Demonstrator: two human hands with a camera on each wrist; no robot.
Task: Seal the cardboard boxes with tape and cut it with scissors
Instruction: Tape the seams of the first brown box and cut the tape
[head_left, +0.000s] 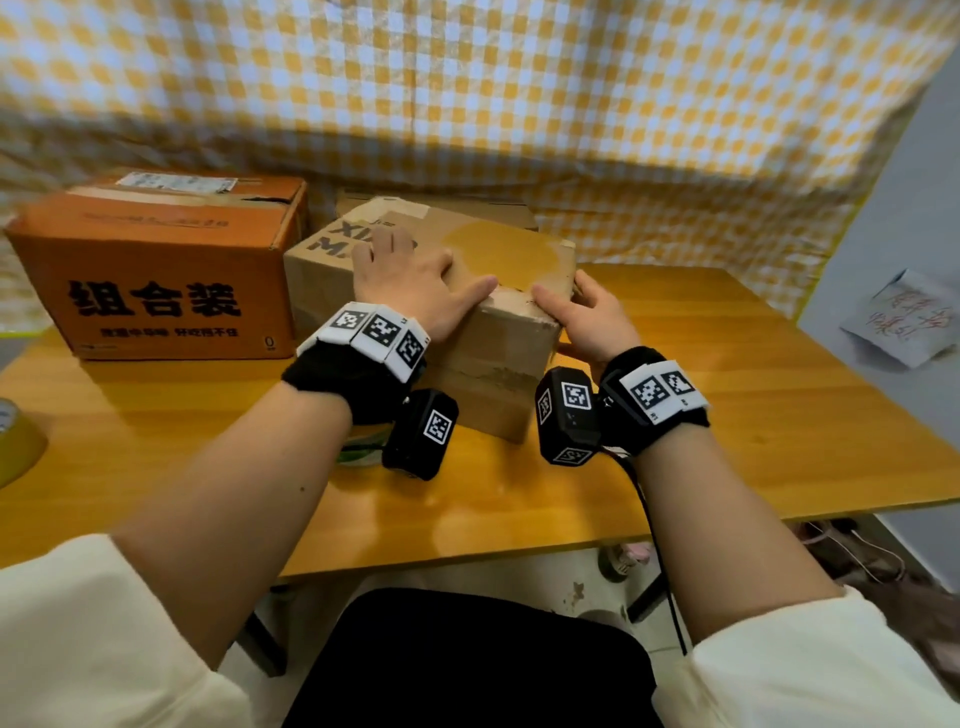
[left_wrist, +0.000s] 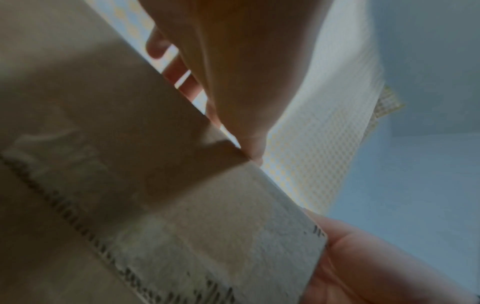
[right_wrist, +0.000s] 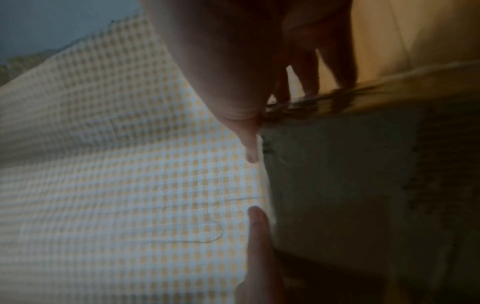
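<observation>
A brown cardboard box (head_left: 498, 338) stands in the middle of the wooden table (head_left: 727, 415), with a glossy yellowish tape patch (head_left: 501, 252) on its top. My left hand (head_left: 410, 280) lies flat on the lid with straight fingers, its thumb reaching toward the near right corner. My right hand (head_left: 587, 314) holds that corner, thumb on the top edge and fingers wrapped round the right side. The left wrist view shows the box wall (left_wrist: 130, 164) close up, with my left hand (left_wrist: 233, 61) above it. In the blurred right wrist view, my right hand (right_wrist: 233, 72) shows at the box edge (right_wrist: 350, 185).
An orange printed box (head_left: 156, 265) stands at the left, touching the brown one. A yellowish tape roll (head_left: 15, 447) sits at the table's left edge. Something green (head_left: 358, 457) lies under my left wrist. A checked cloth (head_left: 519, 104) hangs behind.
</observation>
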